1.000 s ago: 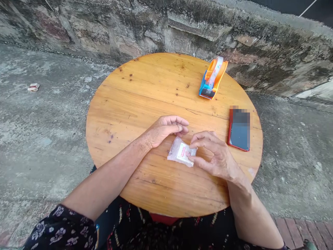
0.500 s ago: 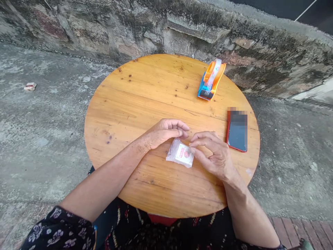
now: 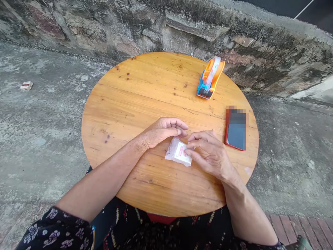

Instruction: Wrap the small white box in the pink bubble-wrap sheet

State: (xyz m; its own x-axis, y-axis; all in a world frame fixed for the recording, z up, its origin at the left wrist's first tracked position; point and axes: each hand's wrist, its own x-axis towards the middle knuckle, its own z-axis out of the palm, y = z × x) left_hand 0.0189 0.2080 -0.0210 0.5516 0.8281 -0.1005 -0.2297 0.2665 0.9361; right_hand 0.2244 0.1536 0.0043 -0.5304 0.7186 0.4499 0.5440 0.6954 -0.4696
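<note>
A small white box with red print, wrapped in crinkled clear plastic [image 3: 172,152], lies on the round wooden table [image 3: 117,104] in front of me. My left hand [image 3: 169,130] rests on its side just beyond the wrapped box, fingers loosely curved and apart from the thumb, with nothing seen in them. From the right, my right hand [image 3: 209,152] reaches over the box's right part. Its thumb tip appears to touch the printed face, and the index fingertip hovers close by. The fingers hide the box's right corner.
An orange and blue tape dispenser [image 3: 210,78] stands near the table's far right edge. A phone in a red case [image 3: 235,133] lies to the right of my right hand. Behind the table runs a stone wall [image 3: 125,27]. A small pack [image 3: 26,85] lies on the concrete ground at left.
My right thumb and fingers have slid slightly left, farther over the wrapped box. My left hand and the box keep nearly the same place; the whole view has shifted a little.
</note>
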